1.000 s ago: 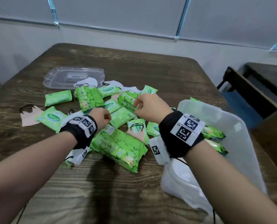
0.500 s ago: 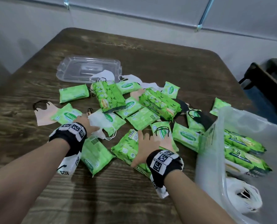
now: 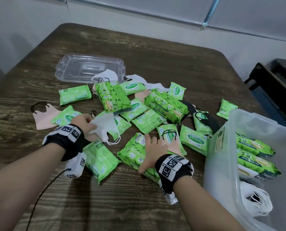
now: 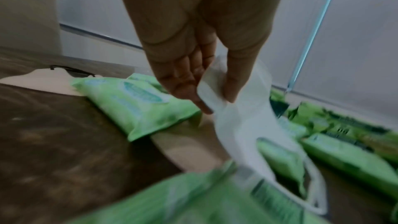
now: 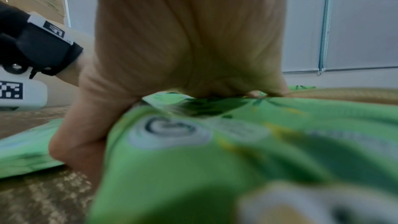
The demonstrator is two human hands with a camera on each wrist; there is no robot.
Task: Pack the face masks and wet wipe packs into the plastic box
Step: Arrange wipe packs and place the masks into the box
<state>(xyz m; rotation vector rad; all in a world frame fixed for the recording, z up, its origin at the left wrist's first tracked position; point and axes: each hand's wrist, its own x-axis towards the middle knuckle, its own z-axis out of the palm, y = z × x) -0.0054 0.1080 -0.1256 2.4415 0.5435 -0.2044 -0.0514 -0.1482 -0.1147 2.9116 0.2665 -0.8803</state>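
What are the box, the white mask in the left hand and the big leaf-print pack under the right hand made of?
Plastic box: translucent, frosted-looking rigid plastic; the packs inside show through its wall.
White mask: soft matte fabric, probably nonwoven; it drapes limply from the left hand.
Leaf-print pack: glossy printed plastic film, wrinkled, dented under the right hand.

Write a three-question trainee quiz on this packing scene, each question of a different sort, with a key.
1. True or false: the left hand pinches a white face mask.
2. Multiple choice: the clear lid lies (A) on the plastic box, (B) on the table at the far side of the pile, (C) under the right hand.
3. Fill in: the right hand lies on a large green ____ pack.

Key: 1 true; 2 B; 3 wet wipe.
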